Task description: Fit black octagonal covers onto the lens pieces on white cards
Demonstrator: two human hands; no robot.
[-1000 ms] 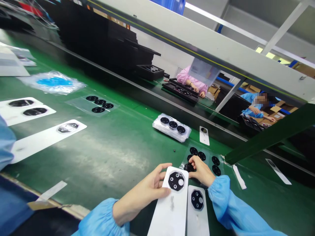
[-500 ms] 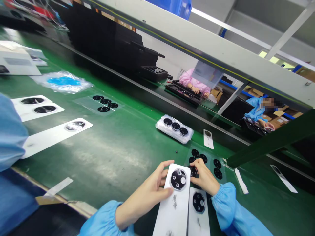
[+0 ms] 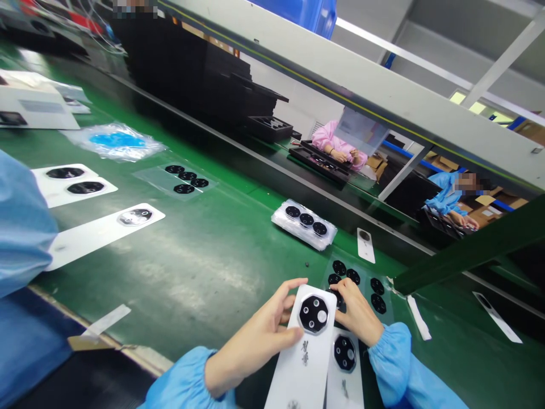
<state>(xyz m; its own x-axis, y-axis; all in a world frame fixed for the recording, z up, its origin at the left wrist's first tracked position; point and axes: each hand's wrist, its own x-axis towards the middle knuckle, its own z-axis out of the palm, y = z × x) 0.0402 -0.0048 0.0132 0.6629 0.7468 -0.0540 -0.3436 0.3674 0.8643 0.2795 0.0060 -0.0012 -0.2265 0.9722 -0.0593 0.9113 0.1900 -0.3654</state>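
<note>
My left hand grips a white phone back panel by its edges, thumb on the front. Near the panel's top sits a black octagonal camera piece with several round holes. A second white back panel with the same black piece lies beside it, partly covered. My right hand reaches to a clear sheet of black discs, just past the held panel. Its thumb and index finger close at the edge of one black disc, which the fingers and panel partly hide.
A stack of wrapped black discs sits ahead, with a small white panel to its right. More white panels and a disc sheet lie left, by a neighbour's blue sleeve. A green post slants at right.
The held panel has shifted slightly and its camera piece shows less glare. My right hand stays at the same disc. Across the bench, the person in pink has raised a hand.
</note>
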